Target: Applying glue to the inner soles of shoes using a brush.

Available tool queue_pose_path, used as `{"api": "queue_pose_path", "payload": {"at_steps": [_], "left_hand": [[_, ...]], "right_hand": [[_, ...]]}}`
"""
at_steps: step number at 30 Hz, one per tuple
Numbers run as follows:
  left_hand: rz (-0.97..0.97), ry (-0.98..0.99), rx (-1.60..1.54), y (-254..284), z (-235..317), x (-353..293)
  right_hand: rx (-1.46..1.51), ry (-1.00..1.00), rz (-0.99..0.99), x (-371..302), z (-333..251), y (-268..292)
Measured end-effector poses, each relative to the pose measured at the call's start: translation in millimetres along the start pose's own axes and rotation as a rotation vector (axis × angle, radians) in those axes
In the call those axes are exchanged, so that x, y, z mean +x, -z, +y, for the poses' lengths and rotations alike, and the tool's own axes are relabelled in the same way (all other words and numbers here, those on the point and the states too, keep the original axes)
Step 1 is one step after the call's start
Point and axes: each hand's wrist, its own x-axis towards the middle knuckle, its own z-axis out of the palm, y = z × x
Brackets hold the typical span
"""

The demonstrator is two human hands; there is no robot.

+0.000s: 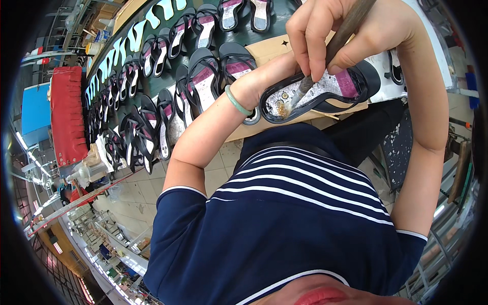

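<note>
Pinching a brush (333, 48) between thumb and curled fingers (310, 40), my right hand (351, 30) holds its handle tight and slanted, bristles down on the heel end of a black sandal (320, 94). My left hand (264, 76) reaches under the sandal's heel side; its fingers are hidden, so I cannot tell how far they are closed, though the sandal seems propped on them. A green bangle (238, 101) circles that wrist. The sandal sits over a pale board (269, 51) at the bench edge. Beyond, rows of black sandals (168, 91) with pink-and-silver insoles cover the dark green bench (244, 38).
</note>
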Motion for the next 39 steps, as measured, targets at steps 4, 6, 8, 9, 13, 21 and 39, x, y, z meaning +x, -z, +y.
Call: {"api": "queue_pose_path", "payload": {"at_steps": [4,6,8,9,13,21,39], "left_hand": [[0.074,-0.073,0.036,-8,0,-5],[0.132,0.003,-0.099,-10,0,-5],[0.166,0.066,-0.173,-11,1,-5],[0.176,0.091,-0.179,-12,4,-7],[0.135,0.238,-0.312,-6,3,-7],[0.130,0.284,-0.383,5,-7,-11],[0.336,0.018,-0.457,14,-12,-21]], "right_hand": [[0.015,-0.069,0.008,-3,0,1],[-0.011,-0.027,0.034,-7,6,-3],[-0.030,-0.014,0.043,-9,7,-3],[-0.026,-0.038,0.030,-10,4,1],[0.000,-0.052,0.038,-14,2,2],[-0.072,-0.052,0.093,-28,15,1],[-0.495,0.040,0.973,-59,-7,-84]]}}
